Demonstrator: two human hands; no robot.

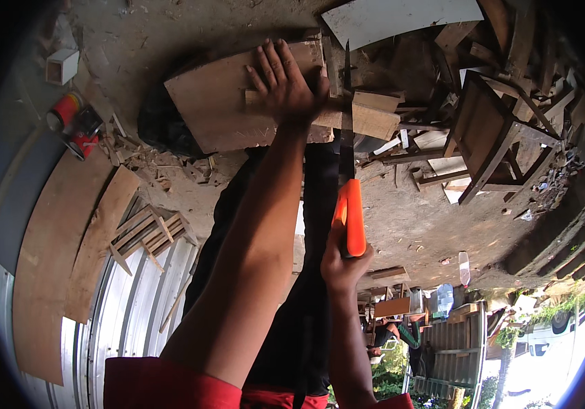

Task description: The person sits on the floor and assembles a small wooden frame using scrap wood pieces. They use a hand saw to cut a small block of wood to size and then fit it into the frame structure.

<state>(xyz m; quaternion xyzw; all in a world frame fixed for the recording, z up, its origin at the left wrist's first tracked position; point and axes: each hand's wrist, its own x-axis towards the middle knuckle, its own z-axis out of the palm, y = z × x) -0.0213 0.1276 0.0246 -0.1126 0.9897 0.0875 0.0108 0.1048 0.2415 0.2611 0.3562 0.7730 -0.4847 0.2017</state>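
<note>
My left hand (287, 85) lies flat with fingers spread, pressing a short strip of wood (374, 121) onto a wooden box (210, 105). The strip runs out past the box's right side, and my palm hides part of it. My right hand (345, 267) is wrapped round the orange handle of a hand saw (355, 221). The saw's dark blade points away from me and crosses the strip just right of the box. Whether its teeth have cut into the wood I cannot tell.
A heap of scrap wood with an overturned wooden stool (487, 136) lies on the right. A white panel (401, 20) is at the far side. Leftward are brown boards (53, 259), a small slatted wooden piece (149, 235) and red cans (82, 144). Another person (401, 332) is in the background.
</note>
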